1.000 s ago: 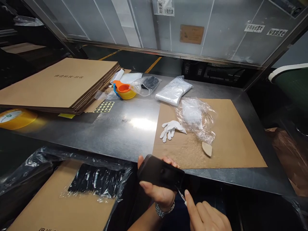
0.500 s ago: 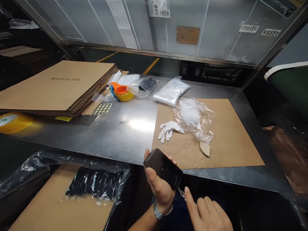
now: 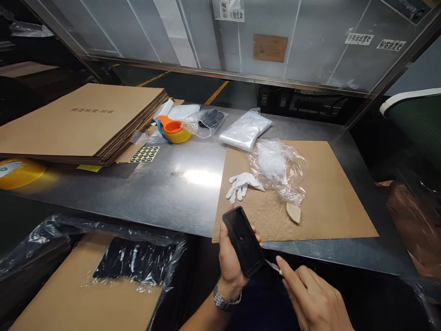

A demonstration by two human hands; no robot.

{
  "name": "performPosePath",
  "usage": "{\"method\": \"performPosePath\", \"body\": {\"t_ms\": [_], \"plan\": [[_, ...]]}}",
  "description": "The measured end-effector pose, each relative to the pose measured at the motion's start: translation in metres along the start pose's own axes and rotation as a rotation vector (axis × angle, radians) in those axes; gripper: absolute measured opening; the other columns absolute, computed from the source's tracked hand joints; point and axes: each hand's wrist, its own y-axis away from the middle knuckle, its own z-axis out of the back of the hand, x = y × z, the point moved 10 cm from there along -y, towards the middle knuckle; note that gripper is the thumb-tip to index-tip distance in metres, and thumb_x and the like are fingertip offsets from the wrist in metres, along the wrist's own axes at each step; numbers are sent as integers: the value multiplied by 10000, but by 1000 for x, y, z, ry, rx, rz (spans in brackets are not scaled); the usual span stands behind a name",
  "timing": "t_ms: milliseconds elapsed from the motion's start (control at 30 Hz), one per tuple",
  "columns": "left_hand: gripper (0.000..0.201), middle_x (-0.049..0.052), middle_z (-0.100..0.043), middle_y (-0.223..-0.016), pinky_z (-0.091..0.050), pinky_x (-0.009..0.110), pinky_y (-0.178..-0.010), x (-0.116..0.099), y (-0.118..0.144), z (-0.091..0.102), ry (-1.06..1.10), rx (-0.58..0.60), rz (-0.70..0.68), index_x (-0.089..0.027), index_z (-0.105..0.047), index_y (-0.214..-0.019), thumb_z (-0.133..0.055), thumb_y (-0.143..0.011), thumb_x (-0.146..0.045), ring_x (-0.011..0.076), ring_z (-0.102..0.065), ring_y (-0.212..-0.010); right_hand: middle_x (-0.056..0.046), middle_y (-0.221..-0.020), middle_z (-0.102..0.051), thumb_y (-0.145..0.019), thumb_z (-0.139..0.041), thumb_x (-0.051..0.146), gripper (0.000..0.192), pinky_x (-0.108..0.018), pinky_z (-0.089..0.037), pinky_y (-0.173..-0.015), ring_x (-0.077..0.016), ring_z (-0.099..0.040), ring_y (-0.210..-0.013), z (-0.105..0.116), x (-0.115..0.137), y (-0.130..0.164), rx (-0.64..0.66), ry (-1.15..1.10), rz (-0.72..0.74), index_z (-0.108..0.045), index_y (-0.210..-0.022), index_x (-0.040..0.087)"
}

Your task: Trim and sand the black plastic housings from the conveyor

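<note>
A black rectangular plastic housing point(image 3: 242, 241) lies in my left hand point(image 3: 229, 259), its hollow-looking face turned up toward me and its long sides between thumb and fingers. My right hand point(image 3: 315, 294) is closed on a thin craft knife point(image 3: 274, 266) with a pointed metal tip. That tip is at the housing's lower right edge; whether it touches I cannot tell. Just beyond the housing, a white glove point(image 3: 243, 186) rests on the cardboard sheet point(image 3: 330, 193). To its right are a crumpled clear plastic bag point(image 3: 275, 161) and a small beige wedge-shaped piece point(image 3: 293, 213).
Stacked flat cardboard point(image 3: 79, 122) covers the metal table's left end, beside a yellow tape roll point(image 3: 20, 174). An orange-and-yellow tape dispenser point(image 3: 175, 131), a sticker sheet point(image 3: 144, 154) and bagged items point(image 3: 245, 130) lie behind. Below left, a plastic-lined box point(image 3: 65, 285) holds wrapped black parts point(image 3: 134, 262).
My left hand has turned the housing so its broad face now shows, and shifted it slightly right. My right hand has moved right and up a little with the craft knife.
</note>
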Motion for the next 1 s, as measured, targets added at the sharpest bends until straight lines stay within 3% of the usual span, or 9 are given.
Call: {"method": "performPosePath", "body": {"t_ms": [567,1000], "plan": [[512,21,-599,-685,-471,259,-508,-5,6,-6,-46,45,-71,-334,-289,-1355,-336,-870,-494,147,-560,-541,12,-586,-487,-927,-400,242,298,-250,-307,-500,-96,-466,-496,-2,1,5,29,183,-22,-599,-1137,168],[541,15,-603,-679,-480,261,-506,-11,11,-12,-77,67,-132,-323,-249,-1374,-351,-869,-489,146,-560,-542,11,-594,-493,-922,-409,242,312,-240,-319,-489,-98,-480,-503,-4,1,6,66,141,-6,-567,-1178,158]]}}
